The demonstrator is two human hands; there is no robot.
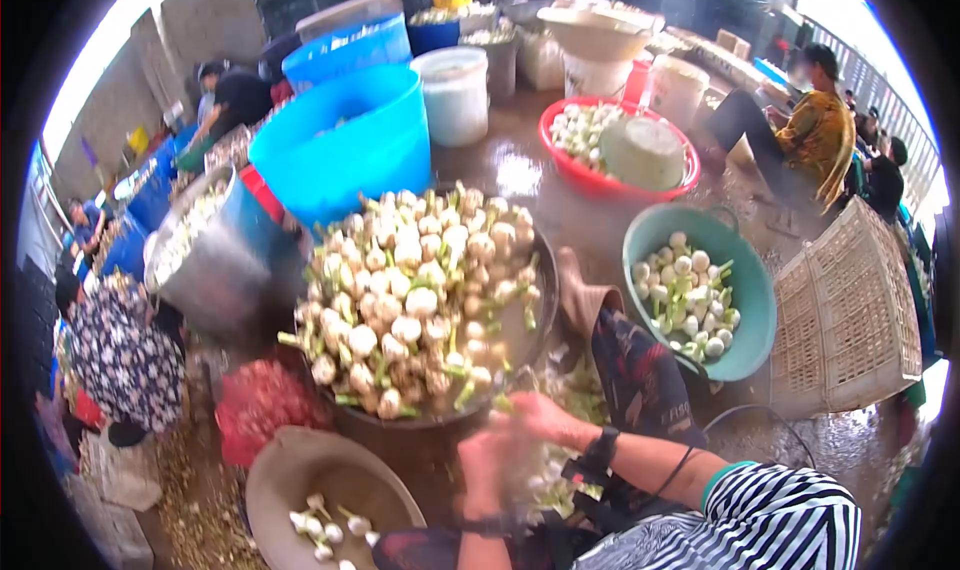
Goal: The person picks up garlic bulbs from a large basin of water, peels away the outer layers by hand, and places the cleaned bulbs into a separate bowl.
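Head view: white bulbs (pixel 400 290) are lying heaped in a wide dark pan (pixel 520 345) just in front of the person, many of them showing brown, dirty-looking skins and short green stem stubs. Paler, cleaner-looking bulbs are filling part of a green basin (pixel 750 270) to the right, and a few more are resting in a beige basin (pixel 380 480) at the lower left.

The left hand (pixel 483 467) and right hand (pixel 543 418) are sitting close together near the pan's front edge, fingers curling; blur is hiding what they are gripping, so I cannot tell, though a bit of green is showing by the right hand.

Beneath everything, a brown floor (pixel 520 195) is glistening wet, with scraps littering it at the left. A red mesh sack (pixel 268 410) is slumping beside the pan, a large blue tub (pixel 340 160) is standing behind it, and a pale slatted crate (pixel 850 320) is leaning at the right. Other people are sitting along both sides, and a grey wall (pixel 220 12) is rising at the back left.
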